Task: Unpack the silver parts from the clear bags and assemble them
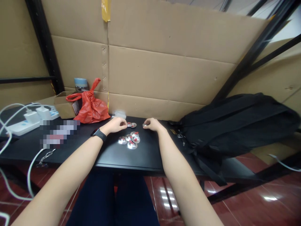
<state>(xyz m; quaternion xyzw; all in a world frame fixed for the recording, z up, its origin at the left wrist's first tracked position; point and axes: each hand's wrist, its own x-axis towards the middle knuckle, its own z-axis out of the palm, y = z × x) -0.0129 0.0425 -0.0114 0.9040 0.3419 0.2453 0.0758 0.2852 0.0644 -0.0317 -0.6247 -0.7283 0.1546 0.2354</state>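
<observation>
Small silver finger cymbals, domed discs with red straps, lie in a loose overlapping cluster on the black table. Behind that cluster, my left hand, with a dark watch on its wrist, has its fingers closed at the edge of a finger cymbal. Another finger cymbal rests right beside it. To the right, my right hand pinches a single finger cymbal between thumb and fingers, apart from the others. The fingers partly cover both gripped cymbals.
A red plastic bag stands by a cardboard box and a blue-lidded jar. At left lie a white power strip and cables. A black backpack fills the right side. Cardboard panels wall off the back.
</observation>
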